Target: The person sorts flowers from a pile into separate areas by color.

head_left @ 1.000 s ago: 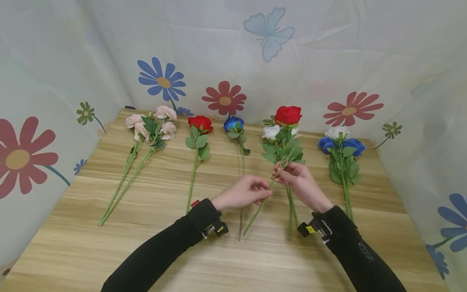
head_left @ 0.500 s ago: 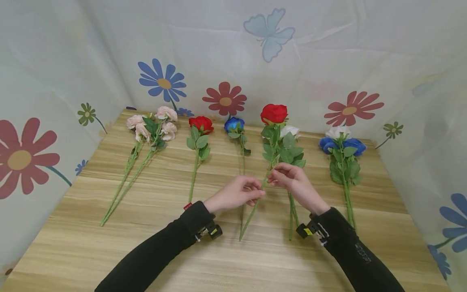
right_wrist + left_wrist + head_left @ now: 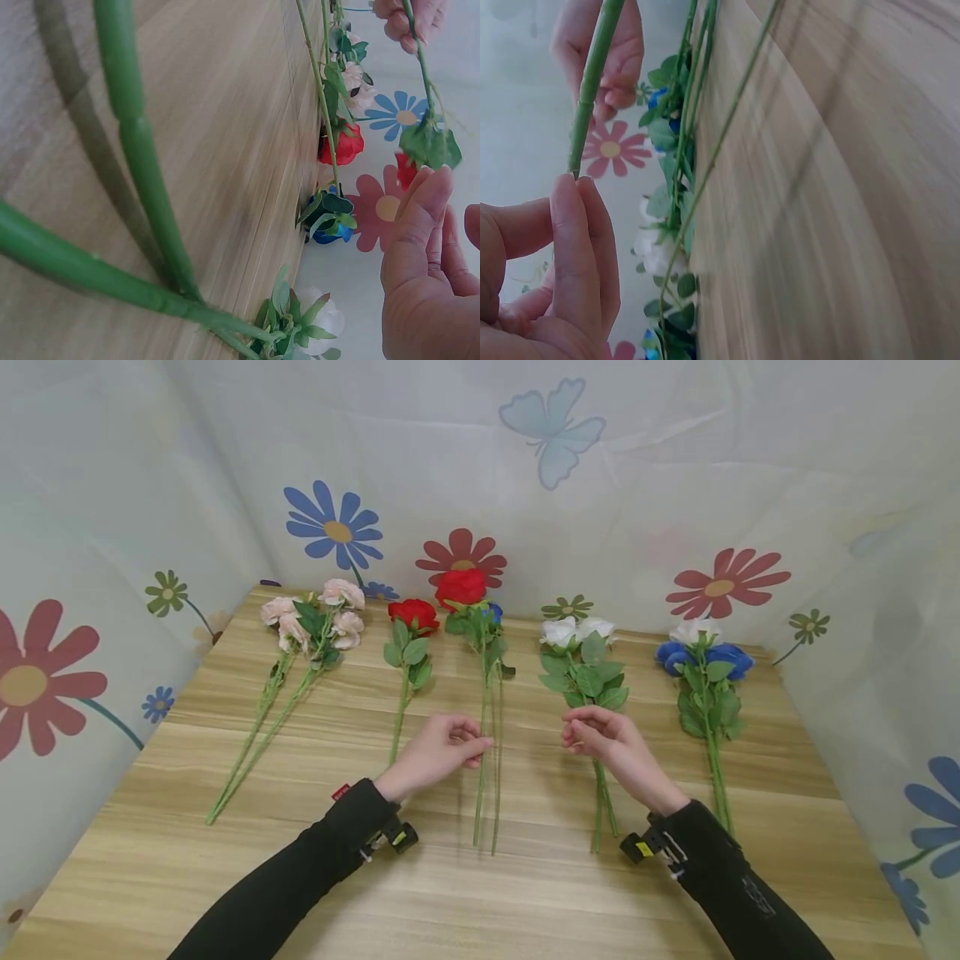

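My left hand (image 3: pixel 438 752) pinches the green stem of a red rose (image 3: pixel 461 587) between thumb and fingertips. In the left wrist view that stem (image 3: pixel 592 82) rises from the fingertips. The rose is raised over the table, overlapping a thin-stemmed blue rose (image 3: pixel 493 613) in the head view. Relaxed and holding nothing, my right hand (image 3: pixel 622 756) hovers above the stems of two white roses (image 3: pixel 558 632). Its fingers (image 3: pixel 420 225) appear bare in the right wrist view, with the red rose's leaves (image 3: pixel 431 146) beyond them.
A second red rose (image 3: pixel 412 615) lies left of the held one, and pale pink flowers (image 3: pixel 347 627) lie farther left. At the right is a bunch of blue and white roses (image 3: pixel 701 660). A printed curtain (image 3: pixel 637 510) backs the wooden table (image 3: pixel 480 902).
The left hand has carried the red rose leftward, from over the white roses to over the blue rose. My right hand has let go of its stem and stayed near the white roses.
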Motion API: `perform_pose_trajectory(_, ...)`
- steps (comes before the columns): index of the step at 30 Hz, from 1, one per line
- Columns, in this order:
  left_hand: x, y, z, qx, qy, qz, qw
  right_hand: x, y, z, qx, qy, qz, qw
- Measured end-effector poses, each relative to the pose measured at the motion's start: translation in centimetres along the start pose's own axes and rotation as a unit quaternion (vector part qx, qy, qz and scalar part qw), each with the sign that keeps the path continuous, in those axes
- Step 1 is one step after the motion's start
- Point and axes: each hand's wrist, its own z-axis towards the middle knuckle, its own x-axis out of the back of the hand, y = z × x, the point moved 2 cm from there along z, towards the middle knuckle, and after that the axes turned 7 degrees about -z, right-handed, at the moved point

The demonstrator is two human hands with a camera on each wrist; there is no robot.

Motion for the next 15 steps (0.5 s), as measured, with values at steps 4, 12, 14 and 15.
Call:
perform_pose_trajectory(4,1.6,-0.8,-0.5,-0.002,0.024,0.012,0.9996,0.2,0.3,-0.3,0.001,0.004,0.001,1.0)
perform_pose_trajectory(12,4.7,-2.9,-0.7,0.021,0.07,0.024,0.997,0.6,0.9,-0.6,-0.002,0.005,-0.001,1.0)
perform_pose_trajectory(14,5.2,-3.1,-0.7,0.033,0.075,0.016,0.9965,0.7,0.9,-0.7,-0.001,0.005,-0.004,1.0)
perform_pose_trajectory(15,5.5,-3.2,-0.8,0.04,0.076,0.013,0.9962,0.7,1.0,-0.7,-0.001,0.005,-0.005,1.0)
